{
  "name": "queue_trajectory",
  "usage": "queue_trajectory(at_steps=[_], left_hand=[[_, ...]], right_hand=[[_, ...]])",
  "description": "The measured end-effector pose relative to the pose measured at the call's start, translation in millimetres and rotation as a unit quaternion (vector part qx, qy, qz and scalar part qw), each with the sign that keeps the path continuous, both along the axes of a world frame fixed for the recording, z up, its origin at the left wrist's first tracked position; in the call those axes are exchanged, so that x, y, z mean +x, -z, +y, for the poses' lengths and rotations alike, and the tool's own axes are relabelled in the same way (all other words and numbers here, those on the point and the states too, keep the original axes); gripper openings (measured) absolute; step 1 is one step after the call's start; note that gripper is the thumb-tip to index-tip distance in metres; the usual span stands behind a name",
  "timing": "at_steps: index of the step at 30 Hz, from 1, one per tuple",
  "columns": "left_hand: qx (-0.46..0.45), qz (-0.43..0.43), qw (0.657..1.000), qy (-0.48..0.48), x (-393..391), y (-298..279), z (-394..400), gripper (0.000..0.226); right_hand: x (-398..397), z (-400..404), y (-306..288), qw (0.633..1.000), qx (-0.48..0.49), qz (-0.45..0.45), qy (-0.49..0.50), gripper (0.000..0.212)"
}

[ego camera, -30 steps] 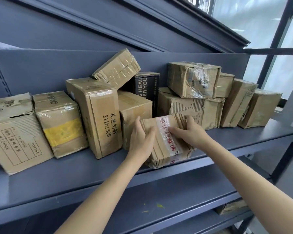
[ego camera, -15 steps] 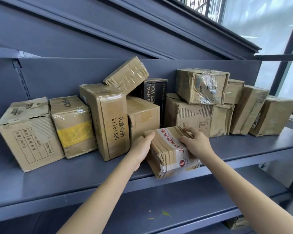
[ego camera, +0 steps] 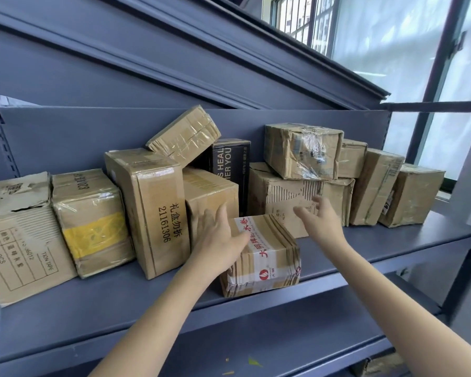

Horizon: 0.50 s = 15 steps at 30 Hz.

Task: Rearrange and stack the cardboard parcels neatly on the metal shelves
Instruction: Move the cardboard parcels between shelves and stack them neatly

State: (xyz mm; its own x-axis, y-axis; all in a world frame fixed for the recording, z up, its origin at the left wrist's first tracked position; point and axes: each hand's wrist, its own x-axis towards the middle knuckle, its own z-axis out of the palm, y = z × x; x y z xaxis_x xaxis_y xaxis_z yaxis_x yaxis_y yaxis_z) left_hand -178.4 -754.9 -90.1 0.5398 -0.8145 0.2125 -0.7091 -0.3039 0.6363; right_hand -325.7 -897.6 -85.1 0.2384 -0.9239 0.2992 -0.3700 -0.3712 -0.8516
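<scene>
A small cardboard parcel with white and red printed tape [ego camera: 267, 254] sits at the front edge of the blue metal shelf [ego camera: 392, 248]. My left hand [ego camera: 219, 236] lies against its left side with straight fingers and the thumb on its top. My right hand [ego camera: 320, 219] hovers open above and to the right of it, touching nothing, in front of a wide torn parcel [ego camera: 297, 197]. Behind stand a tall parcel marked 21161306 [ego camera: 150, 210], a plain parcel [ego camera: 210, 191] and a black box [ego camera: 230, 164].
A taped parcel [ego camera: 184, 136] leans tilted on top of the tall one. At the left are a yellow-taped parcel [ego camera: 90, 221] and a torn printed box [ego camera: 19, 235]. Several parcels [ego camera: 302, 151] crowd the right end. A lower shelf [ego camera: 283, 346] runs below; a window [ego camera: 392, 44] is at upper right.
The small taped parcel has been set down flat on the shelf. My right hand let go and lifted up to the right; my left hand stays against its left side.
</scene>
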Motion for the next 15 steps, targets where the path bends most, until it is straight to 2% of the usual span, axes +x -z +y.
queue_trajectory(at_steps=[3,5,12,15], left_hand=[[-0.024,-0.035,0.999,0.012,-5.6,-13.9,-2.9,0.071],[-0.035,-0.04,0.998,0.033,-12.2,-23.4,-9.2,0.068],[-0.061,0.03,0.993,0.094,-34.2,-72.1,-86.4,0.069],[-0.065,0.077,0.988,0.118,-38.0,-86.2,-121.3,0.072]], right_hand=[[-13.5,-39.7,-22.8,0.994,-0.041,-0.034,0.092,0.067],[-17.9,-62.4,-37.5,0.992,-0.046,-0.056,0.104,0.069],[-7.6,-104.6,-63.3,0.99,0.017,-0.129,0.053,0.067],[-1.3,-111.4,-59.8,0.986,0.024,-0.164,-0.016,0.046]])
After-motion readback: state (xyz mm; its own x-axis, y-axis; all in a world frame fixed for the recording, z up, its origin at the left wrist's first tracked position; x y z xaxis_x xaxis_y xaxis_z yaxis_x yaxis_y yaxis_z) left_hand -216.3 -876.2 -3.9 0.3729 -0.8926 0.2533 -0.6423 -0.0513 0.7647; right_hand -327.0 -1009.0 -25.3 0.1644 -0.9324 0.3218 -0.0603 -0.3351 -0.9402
